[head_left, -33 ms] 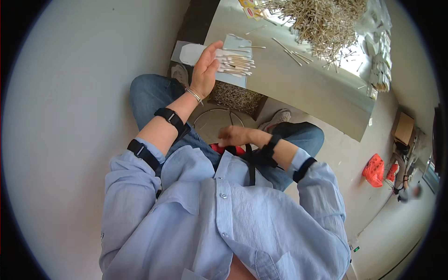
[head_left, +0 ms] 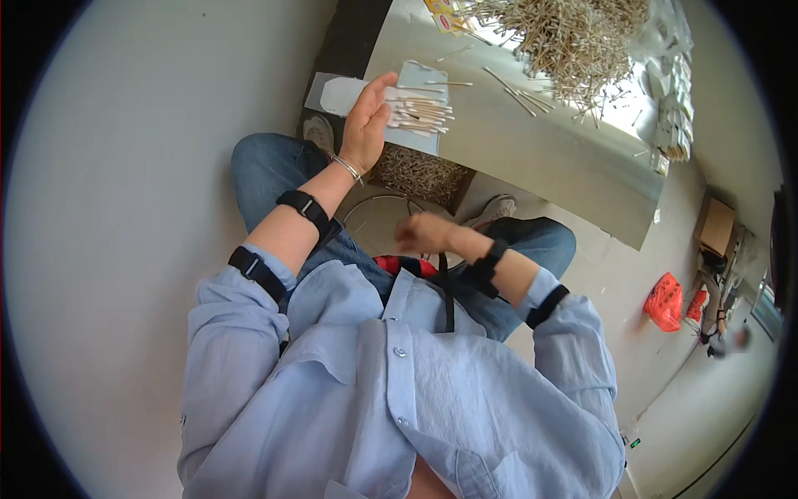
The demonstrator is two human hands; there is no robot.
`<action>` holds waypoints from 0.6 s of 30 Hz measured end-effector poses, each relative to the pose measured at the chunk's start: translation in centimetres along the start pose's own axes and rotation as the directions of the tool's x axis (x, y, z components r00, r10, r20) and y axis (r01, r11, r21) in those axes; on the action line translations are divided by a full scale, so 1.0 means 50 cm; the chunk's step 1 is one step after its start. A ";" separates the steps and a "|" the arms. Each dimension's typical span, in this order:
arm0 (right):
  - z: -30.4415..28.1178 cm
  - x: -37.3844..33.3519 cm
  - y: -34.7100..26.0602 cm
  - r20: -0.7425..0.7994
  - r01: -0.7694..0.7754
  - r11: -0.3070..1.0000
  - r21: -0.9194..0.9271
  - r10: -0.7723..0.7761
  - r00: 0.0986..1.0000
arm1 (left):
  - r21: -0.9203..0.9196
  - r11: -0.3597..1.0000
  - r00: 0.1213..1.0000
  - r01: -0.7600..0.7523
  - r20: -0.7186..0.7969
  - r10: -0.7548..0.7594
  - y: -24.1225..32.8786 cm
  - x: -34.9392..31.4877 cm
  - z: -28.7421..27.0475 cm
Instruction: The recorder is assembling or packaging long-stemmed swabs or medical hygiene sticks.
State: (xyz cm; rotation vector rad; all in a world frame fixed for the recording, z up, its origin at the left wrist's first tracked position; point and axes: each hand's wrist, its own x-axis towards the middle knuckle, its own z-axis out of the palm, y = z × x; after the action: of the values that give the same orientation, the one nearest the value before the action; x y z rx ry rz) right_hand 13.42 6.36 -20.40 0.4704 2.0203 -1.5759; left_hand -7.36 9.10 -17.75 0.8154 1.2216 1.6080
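Observation:
At the table's near left edge, my left hand [head_left: 366, 123] is open, its fingers stretched out and the thumb apart. It stands against the ends of a row of cotton swabs [head_left: 422, 113] with wooden sticks. The swabs lie on a pale blue sheet [head_left: 422, 144], and a few loose ones rest across its far part. Lower down, over my lap and off the table, hovers my right hand [head_left: 424, 234]. Its fingers look curled but are smeared by motion, so whether they hold anything is hidden.
A large heap of cotton swabs [head_left: 573, 50] covers the far table [head_left: 532, 141], with several loose ones nearby. Stacked white packs [head_left: 675, 125] line the right edge. A white card [head_left: 342, 96] lies left of my hand. Below the table sits a box of swabs [head_left: 420, 175].
My right hand has shifted slightly up toward the table and to the right. My left hand and the swabs beside it stay in place.

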 end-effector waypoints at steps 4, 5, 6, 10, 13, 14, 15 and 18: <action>-0.129 -0.071 -0.087 -0.663 0.067 0.980 -0.186 -0.175 0.728 | 0.018 0.998 0.998 -0.053 -0.028 0.053 0.006 -0.008 -0.004; -0.155 -0.079 -0.098 -0.766 0.041 0.970 -0.238 -0.214 0.607 | 0.032 0.999 0.998 -0.041 -0.052 0.042 0.003 -0.008 -0.002; -0.176 -0.085 -0.110 -0.764 0.036 0.969 -0.246 -0.217 0.607 | 0.046 0.999 0.997 -0.027 -0.073 0.031 -0.001 -0.006 0.002; -0.219 -0.080 -0.112 -0.851 -0.158 0.930 -0.331 -0.222 0.477 | 0.125 0.991 0.988 -0.053 -0.134 0.070 -0.006 -0.010 0.006; -0.216 -0.062 -0.085 -0.841 -0.203 0.908 -0.367 -0.231 0.488 | 0.139 0.988 0.980 -0.070 -0.177 0.094 -0.004 -0.010 0.010; -0.213 -0.057 -0.075 -0.847 -0.198 0.906 -0.375 -0.248 0.471 | 0.126 0.991 0.985 -0.054 -0.154 0.073 -0.001 -0.010 0.009; -0.214 -0.054 -0.075 -0.845 -0.192 0.908 -0.372 -0.246 0.475 | 0.114 0.993 0.990 -0.038 -0.134 0.053 0.001 -0.011 0.007; -0.216 -0.050 -0.074 -0.857 -0.204 0.907 -0.368 -0.245 0.454 | 0.117 0.992 0.988 -0.044 -0.143 0.061 0.002 -0.014 0.017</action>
State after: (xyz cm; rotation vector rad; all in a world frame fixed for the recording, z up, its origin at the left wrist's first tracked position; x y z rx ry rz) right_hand 11.21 15.94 -14.06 1.3222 3.0554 -0.8059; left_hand -6.39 8.74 -17.41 0.8178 1.4172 1.6776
